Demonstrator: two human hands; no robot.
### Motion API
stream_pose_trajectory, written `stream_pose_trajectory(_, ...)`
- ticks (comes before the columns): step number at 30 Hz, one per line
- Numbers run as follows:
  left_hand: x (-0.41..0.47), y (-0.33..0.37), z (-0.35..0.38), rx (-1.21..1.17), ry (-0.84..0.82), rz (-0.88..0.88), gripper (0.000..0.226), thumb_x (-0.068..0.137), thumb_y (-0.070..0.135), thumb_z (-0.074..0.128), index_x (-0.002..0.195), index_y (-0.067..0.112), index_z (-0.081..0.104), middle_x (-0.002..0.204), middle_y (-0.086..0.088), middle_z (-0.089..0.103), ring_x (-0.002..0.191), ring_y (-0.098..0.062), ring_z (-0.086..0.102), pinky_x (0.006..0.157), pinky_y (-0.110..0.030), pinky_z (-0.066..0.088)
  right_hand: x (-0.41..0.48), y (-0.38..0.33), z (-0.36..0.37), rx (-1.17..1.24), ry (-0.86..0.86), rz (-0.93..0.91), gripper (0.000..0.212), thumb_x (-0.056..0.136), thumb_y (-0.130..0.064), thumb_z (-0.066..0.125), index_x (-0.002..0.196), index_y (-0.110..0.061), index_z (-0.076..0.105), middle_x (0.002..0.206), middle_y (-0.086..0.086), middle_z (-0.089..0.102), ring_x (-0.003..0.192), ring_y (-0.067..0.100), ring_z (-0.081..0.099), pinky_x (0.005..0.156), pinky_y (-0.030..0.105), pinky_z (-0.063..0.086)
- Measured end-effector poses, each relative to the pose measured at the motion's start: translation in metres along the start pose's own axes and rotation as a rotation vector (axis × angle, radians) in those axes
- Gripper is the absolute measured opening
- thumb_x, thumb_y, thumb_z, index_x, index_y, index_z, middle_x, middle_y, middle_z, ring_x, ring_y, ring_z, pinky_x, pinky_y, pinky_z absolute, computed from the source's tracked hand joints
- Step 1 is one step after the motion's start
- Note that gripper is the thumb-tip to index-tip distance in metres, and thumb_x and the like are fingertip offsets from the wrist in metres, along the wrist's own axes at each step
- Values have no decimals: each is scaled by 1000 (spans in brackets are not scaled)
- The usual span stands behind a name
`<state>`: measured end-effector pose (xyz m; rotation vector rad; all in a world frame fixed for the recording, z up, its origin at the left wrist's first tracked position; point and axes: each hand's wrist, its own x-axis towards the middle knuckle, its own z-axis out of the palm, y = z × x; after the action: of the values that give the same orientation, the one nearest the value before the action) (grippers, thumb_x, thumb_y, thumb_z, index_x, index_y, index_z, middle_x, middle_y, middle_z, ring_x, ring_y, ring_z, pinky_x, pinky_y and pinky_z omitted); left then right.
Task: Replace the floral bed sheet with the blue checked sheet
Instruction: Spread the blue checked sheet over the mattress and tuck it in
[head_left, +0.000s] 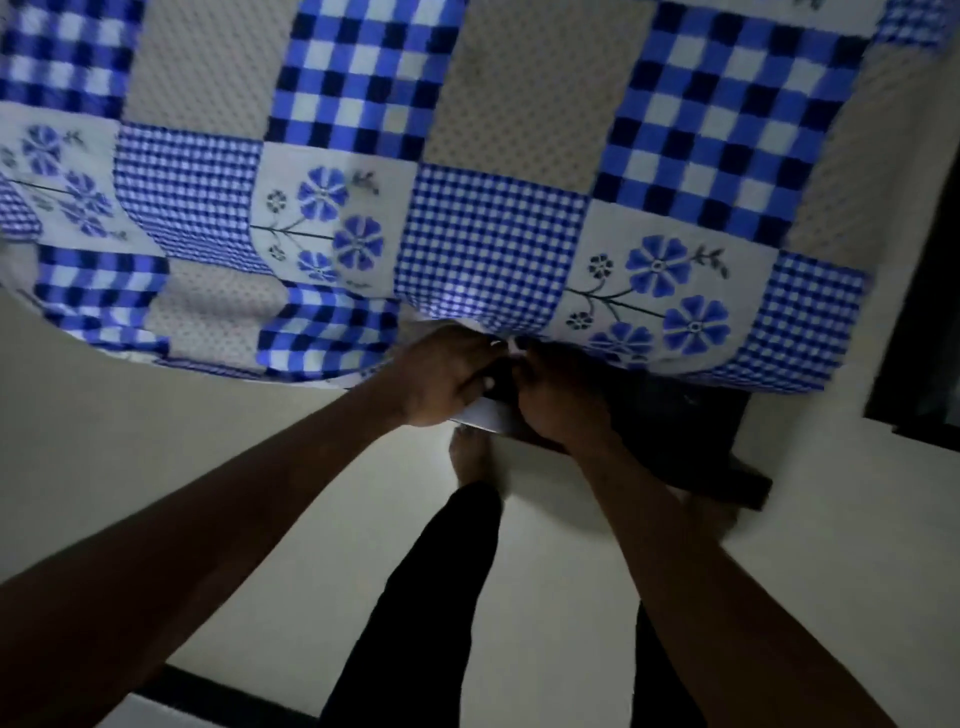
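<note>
The blue checked sheet (488, 171), a patchwork of blue checks, dotted grey squares and blue flower panels, is spread over the bed across the top of the head view. Its near edge hangs over the bed's side. My left hand (447, 379) and my right hand (561, 400) meet at that edge in the middle, fingers closed on the fabric, with a white fold (488, 415) showing below them. The floral sheet is not visible.
A dark bed frame corner (691, 441) juts out under the sheet to the right of my hands. Pale floor (156, 415) lies below. My legs in dark trousers (447, 597) and a bare foot (470, 457) stand at the bed. A dark panel (919, 338) lines the right edge.
</note>
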<state>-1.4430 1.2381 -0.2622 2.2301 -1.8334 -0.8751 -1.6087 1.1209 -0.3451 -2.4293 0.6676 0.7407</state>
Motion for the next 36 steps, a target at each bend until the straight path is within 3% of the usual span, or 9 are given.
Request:
stream_pose_trajectory(7, 1, -22, -10, -173, -235, -252, 46, 102, 44, 37, 131, 14, 57, 126, -14, 64, 112, -28, 60, 91, -30, 42, 11, -22, -24, 63, -35, 57, 69, 99, -63, 20, 155, -24, 30, 159, 8, 32, 145, 33, 31, 118, 53, 24)
stream_pose_trajectory(9, 12, -22, 2, -88, -231, -239, 63, 96, 57, 26, 132, 16, 56, 126, -12, 63, 113, -28, 59, 94, -32, 44, 7, -21, -25, 50, 8, 3, 82, 94, -69, 3, 153, -22, 35, 157, 10, 38, 142, 35, 37, 116, 53, 28)
stream_pose_trajectory(11, 15, -21, 13, 2, -263, -248, 81, 87, 68, 10, 133, 20, 55, 131, -9, 61, 118, -29, 57, 99, -43, 45, 0, -23, -27, 85, 105, -14, 61, 102, -51, 26, 141, -13, 53, 140, 16, 57, 125, 39, 55, 104, 53, 44)
stream_pose_trajectory(13, 15, -26, 21, 91, -224, -246, 82, 86, 67, 5, 127, 21, 60, 128, -7, 61, 117, -29, 56, 99, -46, 42, -12, -30, -26, 115, 257, -67, 45, 103, -35, 40, 126, -6, 66, 124, 19, 67, 109, 39, 65, 93, 50, 53)
stream_pose_trajectory(17, 15, -28, 26, 69, -126, -212, 75, 87, 59, 10, 123, 19, 63, 122, -9, 65, 111, -30, 59, 98, -44, 42, -34, -52, -24, 167, 307, -19, 53, 102, -34, 26, 128, -4, 61, 129, 17, 63, 115, 35, 61, 92, 44, 54)
stream_pose_trajectory(21, 3, -26, 27, -19, -39, -227, 59, 92, 50, 26, 127, 16, 60, 117, -9, 67, 105, -27, 62, 88, -38, 47, -14, -47, -10, 166, 60, -29, 68, 106, -40, 13, 124, -1, 65, 125, 23, 64, 106, 41, 65, 84, 52, 55)
stream_pose_trajectory(25, -20, -15, 29, -109, -16, -110, 57, 96, 42, 24, 136, 12, 52, 127, -12, 62, 110, -28, 60, 92, -41, 49, 15, -46, -28, 214, -70, 82, 60, 103, -50, 23, 156, -23, 24, 163, 7, 25, 146, 33, 28, 116, 55, 27)
stream_pose_trajectory(31, 19, -20, 28, -87, -223, -225, 49, 102, 32, 38, 142, 5, 44, 147, -19, 43, 135, -35, 40, 112, -45, 31, 7, -50, -37, 244, -27, 37, 53, 109, -39, 28, 158, -24, 19, 165, 5, 19, 149, 28, 23, 121, 46, 21)
stream_pose_trajectory(36, 44, -22, 30, -53, -383, -375, 57, 106, 39, 27, 157, 16, 13, 164, -7, 10, 151, -29, 7, 122, -48, 3, -8, -53, -32, 269, 171, 35, 45, 106, -30, 34, 149, -20, 41, 150, 9, 48, 127, 30, 51, 101, 41, 45)
